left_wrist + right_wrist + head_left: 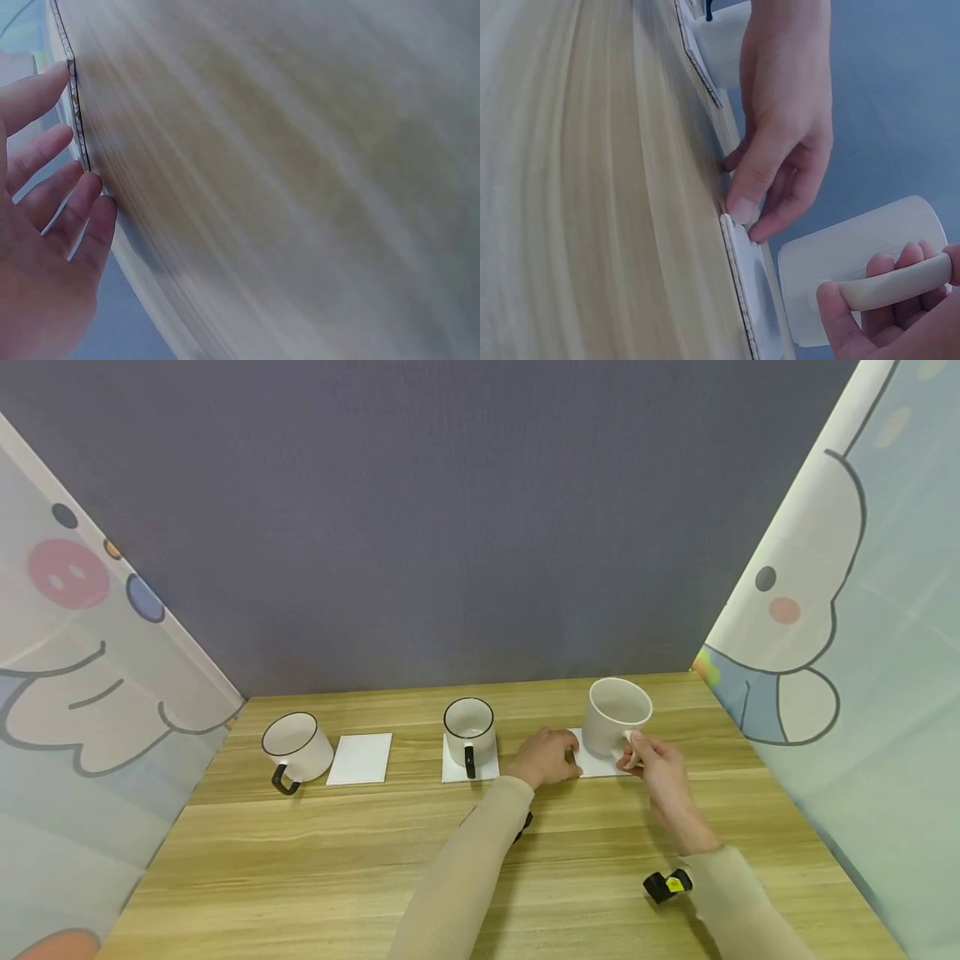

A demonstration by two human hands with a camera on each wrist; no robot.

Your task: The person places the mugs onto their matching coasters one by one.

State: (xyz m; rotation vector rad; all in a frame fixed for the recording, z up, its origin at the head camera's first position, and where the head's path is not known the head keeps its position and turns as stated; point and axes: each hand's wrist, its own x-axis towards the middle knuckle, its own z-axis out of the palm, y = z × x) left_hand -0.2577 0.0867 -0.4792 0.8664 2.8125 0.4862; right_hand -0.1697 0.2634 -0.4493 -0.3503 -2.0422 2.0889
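My right hand (660,772) grips the handle of a plain white mug (855,240), its fingers wrapped round the handle. The mug is over a white square coaster (596,766) at the right; whether its base touches the coaster I cannot tell. My left hand (546,756) is at the coaster's left edge. In the right wrist view, the left thumb touches the coaster's corner. Relaxed fingers (90,232) of that hand lie along the coaster's edge in the left wrist view.
A black-rimmed white mug (461,735) with a black handle stands on a middle coaster (453,770). At the left, another black-rimmed mug (311,760) stands on the wooden table (300,860) beside a bare coaster (360,758). A grey panel (480,527) rises behind the table.
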